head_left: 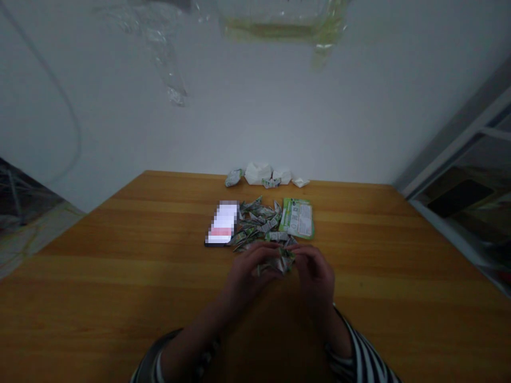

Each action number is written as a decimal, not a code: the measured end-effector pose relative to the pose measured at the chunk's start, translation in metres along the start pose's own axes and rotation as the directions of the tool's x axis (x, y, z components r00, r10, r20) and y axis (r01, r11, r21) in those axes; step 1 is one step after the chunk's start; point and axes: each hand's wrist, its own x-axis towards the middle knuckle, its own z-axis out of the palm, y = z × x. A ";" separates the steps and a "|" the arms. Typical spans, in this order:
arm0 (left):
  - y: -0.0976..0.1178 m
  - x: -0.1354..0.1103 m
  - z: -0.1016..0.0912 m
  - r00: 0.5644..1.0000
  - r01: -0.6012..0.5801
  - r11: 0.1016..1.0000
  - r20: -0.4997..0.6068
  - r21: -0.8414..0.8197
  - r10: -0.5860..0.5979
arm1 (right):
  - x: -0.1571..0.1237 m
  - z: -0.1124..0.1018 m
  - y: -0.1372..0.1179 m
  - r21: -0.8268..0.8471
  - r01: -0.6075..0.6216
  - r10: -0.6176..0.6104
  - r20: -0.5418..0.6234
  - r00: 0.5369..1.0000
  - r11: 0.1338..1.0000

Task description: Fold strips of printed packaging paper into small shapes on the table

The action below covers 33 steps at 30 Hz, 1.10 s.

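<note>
Both hands are raised over the near edge of a pile of folded printed pieces, green, white and grey. My left hand is closed on a folded printed piece, with its thumb below and fingers above. The fingertips of my right hand pinch the right side of that same piece. Its exact shape is partly hidden by the fingers. Left of the pile lies a phone with a lit, blurred screen. A flat green and white printed packet lies on the right of the pile.
Crumpled white tissues and a crumpled printed wrapper sit at the back edge of the wooden table, against a pale wall. A shelf with a dark object stands at the right.
</note>
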 end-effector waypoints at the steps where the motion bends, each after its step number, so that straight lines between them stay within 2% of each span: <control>1: 0.000 -0.001 -0.001 0.998 -0.060 0.994 0.023 0.088 0.058 | 0.000 -0.001 -0.001 -0.004 0.016 -0.016 0.022 1.000 1.000; 4: -0.003 -0.002 -0.003 0.988 -0.152 0.964 0.050 0.220 0.144 | 0.002 -0.004 -0.003 -0.020 0.021 -0.020 0.063 0.998 1.000; 9: -0.006 -0.003 -0.003 0.985 -0.173 0.945 0.057 0.279 0.163 | 0.004 -0.006 -0.005 0.013 -0.021 0.020 0.072 0.997 1.000; 17: -0.009 -0.007 -0.001 0.971 -0.235 0.902 0.116 0.362 0.207 | 0.004 -0.004 -0.006 0.085 -0.096 0.095 0.023 0.995 0.992; 21: -0.004 -0.002 -0.004 0.981 -0.186 0.944 0.002 0.272 0.193 | 0.007 -0.008 -0.007 0.094 -0.121 0.113 0.081 0.990 0.988; 24: 0.001 0.001 -0.005 0.984 -0.145 0.968 -0.070 0.202 0.162 | 0.011 -0.014 -0.004 0.095 -0.113 0.093 0.195 0.976 0.989; 27: 0.003 0.000 -0.002 0.988 -0.082 0.981 -0.113 0.178 0.103 | 0.012 -0.017 -0.001 0.014 -0.107 0.098 0.278 0.956 0.994; 30: 0.001 -0.001 0.002 0.987 -0.013 0.991 -0.155 0.132 0.034 | 0.010 -0.014 0.001 -0.082 -0.151 0.166 0.242 0.956 0.985; 33: -0.001 0.000 0.003 0.984 0.058 0.997 -0.172 0.041 -0.051 | 0.009 -0.009 0.000 0.001 -0.269 0.264 0.180 0.947 0.963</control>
